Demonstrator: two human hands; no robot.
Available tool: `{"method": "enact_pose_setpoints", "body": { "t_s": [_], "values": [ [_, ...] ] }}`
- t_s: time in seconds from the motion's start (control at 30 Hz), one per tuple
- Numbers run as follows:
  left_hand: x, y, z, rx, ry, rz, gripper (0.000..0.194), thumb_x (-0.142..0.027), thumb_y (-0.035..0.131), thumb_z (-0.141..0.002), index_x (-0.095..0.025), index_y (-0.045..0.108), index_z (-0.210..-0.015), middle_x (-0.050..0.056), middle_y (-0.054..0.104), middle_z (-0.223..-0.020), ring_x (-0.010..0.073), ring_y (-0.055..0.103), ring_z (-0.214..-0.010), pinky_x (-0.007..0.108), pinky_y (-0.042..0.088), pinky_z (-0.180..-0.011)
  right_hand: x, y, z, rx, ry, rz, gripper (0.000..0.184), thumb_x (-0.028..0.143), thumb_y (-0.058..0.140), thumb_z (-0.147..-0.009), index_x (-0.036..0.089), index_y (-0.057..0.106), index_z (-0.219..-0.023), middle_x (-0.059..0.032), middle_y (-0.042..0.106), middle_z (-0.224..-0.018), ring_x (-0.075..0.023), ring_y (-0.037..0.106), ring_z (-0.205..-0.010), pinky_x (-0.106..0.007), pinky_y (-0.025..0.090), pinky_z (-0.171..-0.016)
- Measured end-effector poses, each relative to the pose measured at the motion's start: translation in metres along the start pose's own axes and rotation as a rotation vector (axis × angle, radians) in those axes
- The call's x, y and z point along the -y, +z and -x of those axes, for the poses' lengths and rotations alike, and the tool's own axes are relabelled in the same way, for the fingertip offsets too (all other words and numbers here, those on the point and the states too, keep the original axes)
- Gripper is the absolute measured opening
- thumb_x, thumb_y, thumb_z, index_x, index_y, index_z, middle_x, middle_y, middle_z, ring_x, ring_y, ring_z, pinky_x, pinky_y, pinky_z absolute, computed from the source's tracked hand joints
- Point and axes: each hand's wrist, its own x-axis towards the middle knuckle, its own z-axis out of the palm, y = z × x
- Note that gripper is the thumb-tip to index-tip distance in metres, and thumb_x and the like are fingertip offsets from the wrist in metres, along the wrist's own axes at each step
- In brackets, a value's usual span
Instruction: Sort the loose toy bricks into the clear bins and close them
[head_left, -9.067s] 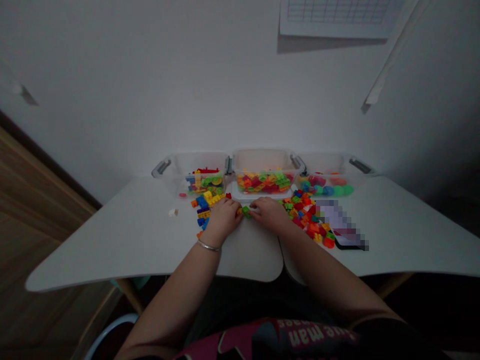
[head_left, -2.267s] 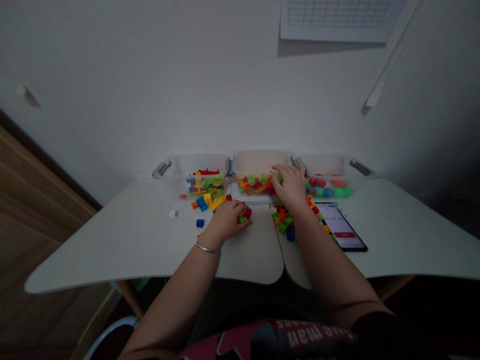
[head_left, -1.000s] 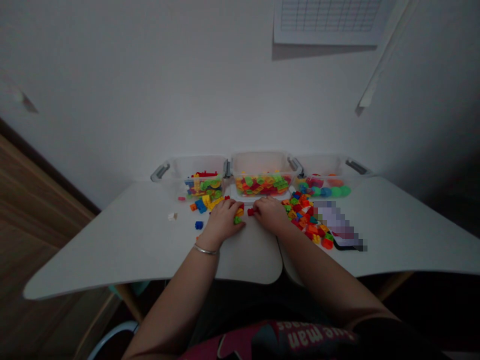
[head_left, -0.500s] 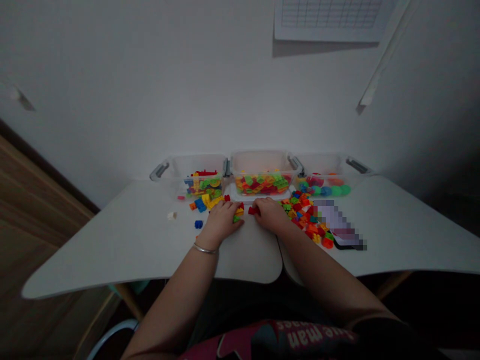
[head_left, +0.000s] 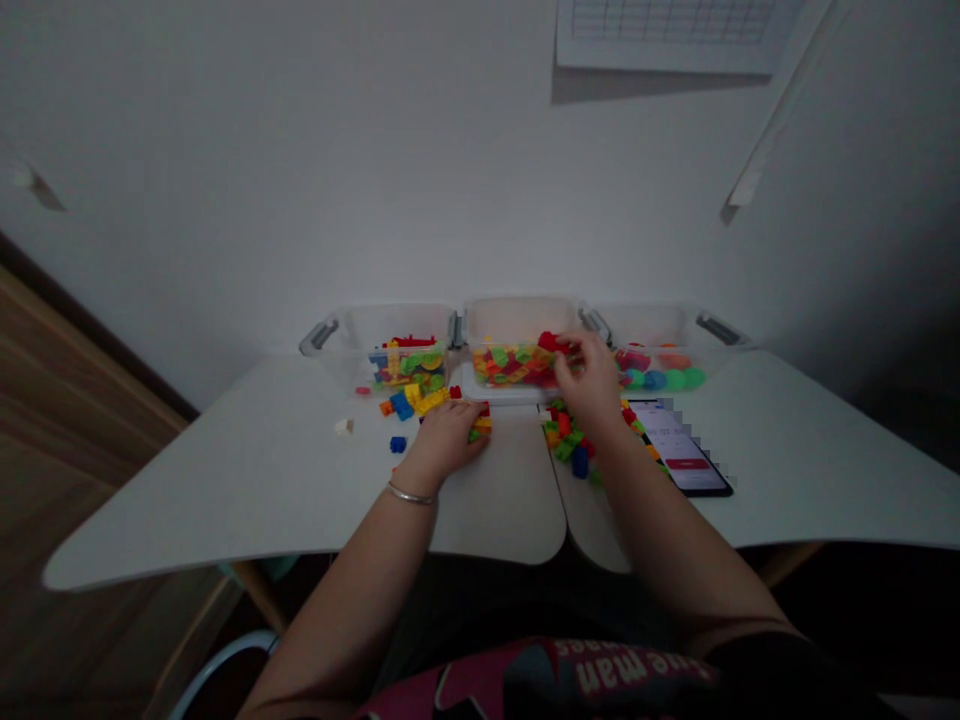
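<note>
Red brick (head_left: 552, 342) is at the fingertips of the right hand (head_left: 589, 375), whose thumb and fingers are nearly closed around it. It overlaps the front right rim of the middle box (head_left: 517, 315), just beyond that hand; I cannot tell whether it touches the box or the bricks inside. Nearer than the right hand, partly hidden by its wrist, lies a loose heap of bricks (head_left: 566, 440), with a phone (head_left: 679, 450) to the right of the forearm. The left hand (head_left: 450, 435) is half curled over small bricks (head_left: 481, 425) that peek out at its thumb side; how firmly it grips them cannot be told. Yellow bricks (head_left: 431, 402) lie just beyond it, and a blue brick (head_left: 398, 444) to its left.
</note>
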Motion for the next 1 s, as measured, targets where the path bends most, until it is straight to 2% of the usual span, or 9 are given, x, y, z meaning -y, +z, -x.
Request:
{"method": "enact_pose_setpoints", "body": {
  "t_s": [0.13,0.27,0.43,0.53,0.63,1.0],
  "values": [
    [0.001,0.000,0.000,-0.002,0.000,-0.008,0.044,-0.032,0.061,-0.086,-0.018,0.059,-0.127,0.012,0.066,-0.124,0.0274,0.059,-0.117,0.041,0.046,-0.102,-0.013,-0.012,-0.019,-0.088,-0.008,0.100,0.024,0.017,0.046,-0.084,0.020,0.064,-0.101,-0.0101,0.067,-0.106,-0.0250,0.059,-0.100,-0.041,0.046,-0.094],
    [0.002,0.001,0.000,-0.005,0.009,-0.002,0.042,-0.032,0.060,-0.086,-0.016,0.060,-0.125,0.013,0.067,-0.123,0.0276,0.060,-0.116,0.041,0.047,-0.101,-0.022,-0.012,-0.025,-0.072,0.010,0.155,0.027,0.015,0.045,-0.085,0.019,0.067,-0.100,-0.0106,0.069,-0.110,-0.0260,0.059,-0.106,-0.042,0.045,-0.097],
    [0.002,0.001,-0.001,0.001,0.010,-0.001,0.043,-0.031,0.061,-0.086,-0.017,0.060,-0.126,0.013,0.066,-0.124,0.0271,0.060,-0.117,0.041,0.047,-0.102,-0.021,-0.007,-0.021,0.011,0.065,0.289,0.029,0.019,0.046,-0.088,0.019,0.072,-0.101,-0.0107,0.067,-0.121,-0.0288,0.057,-0.111,-0.047,0.040,-0.100],
    [0.001,0.001,-0.001,0.007,0.007,-0.007,0.042,-0.031,0.061,-0.087,-0.015,0.060,-0.126,0.014,0.066,-0.124,0.0279,0.059,-0.118,0.041,0.047,-0.102,-0.020,-0.002,-0.016,0.053,0.042,0.349,0.030,0.023,0.045,-0.090,0.017,0.071,-0.104,-0.0129,0.069,-0.114,-0.0307,0.056,-0.109,-0.049,0.039,-0.100],
    [0.000,0.000,-0.001,0.008,0.005,-0.005,0.042,-0.032,0.060,-0.087,-0.015,0.060,-0.126,0.013,0.066,-0.124,0.0276,0.059,-0.118,0.041,0.046,-0.102,-0.021,0.001,-0.011,0.058,-0.006,0.390,0.031,0.025,0.047,-0.089,0.014,0.067,-0.110,-0.0156,0.068,-0.110,-0.0328,0.053,-0.111,-0.051,0.037,-0.100],
    [0.002,0.002,0.000,-0.015,0.008,0.010,0.041,-0.033,0.061,-0.087,-0.017,0.060,-0.125,0.012,0.066,-0.124,0.0265,0.060,-0.117,0.040,0.047,-0.101,-0.023,0.005,-0.004,0.071,-0.036,0.378,0.039,0.025,0.052,-0.085,0.013,0.059,-0.120,-0.0188,0.060,-0.123,-0.0354,0.045,-0.123,-0.053,0.033,-0.106]
  ]
}}
